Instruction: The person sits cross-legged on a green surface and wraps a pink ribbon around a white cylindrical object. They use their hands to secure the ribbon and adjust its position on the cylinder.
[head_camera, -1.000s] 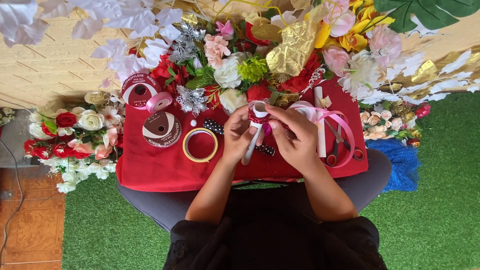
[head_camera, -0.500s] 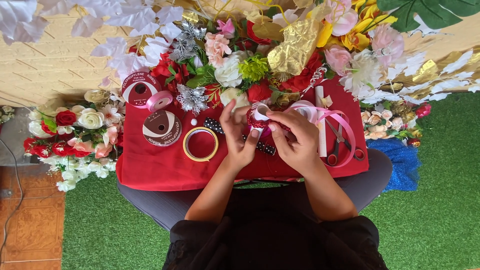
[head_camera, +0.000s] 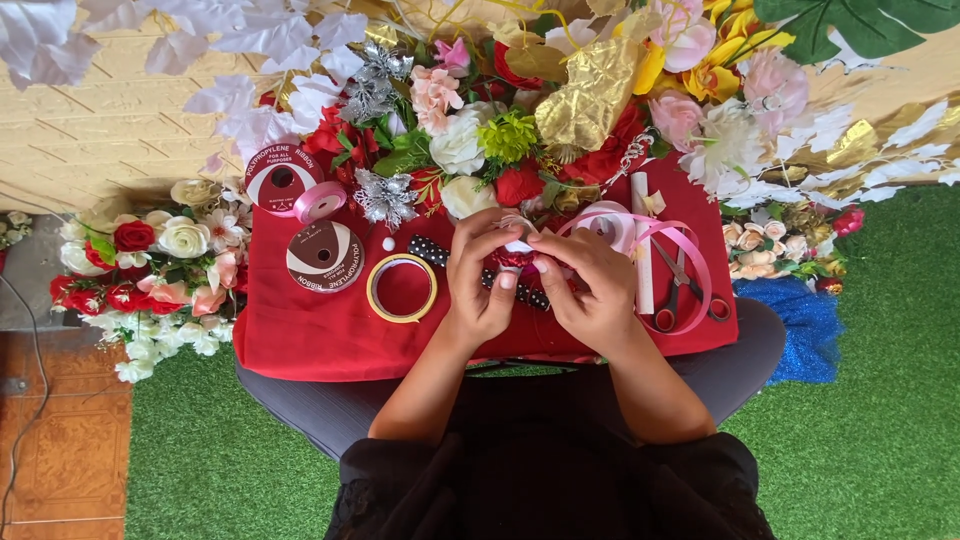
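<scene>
Both hands meet over the middle of the red-covered bench (head_camera: 300, 340), pinching one small red flower piece (head_camera: 512, 258) between them: the left hand (head_camera: 480, 275) closes its fingers on it from one side, the right hand (head_camera: 590, 285) from the other, fingertips nearly touching. A white scrap shows just above the piece (too small to tell what it is). Beneath the hands lies a black dotted ribbon (head_camera: 432, 252). Just beside the left hand sits a yellow tape ring (head_camera: 401, 288), with two ribbon spools (head_camera: 325, 256) beyond it. Near the right hand lie loops of pink ribbon (head_camera: 690, 262) and red-handled scissors (head_camera: 682, 300). Artificial flowers (head_camera: 500, 130) crowd the far edge.
</scene>
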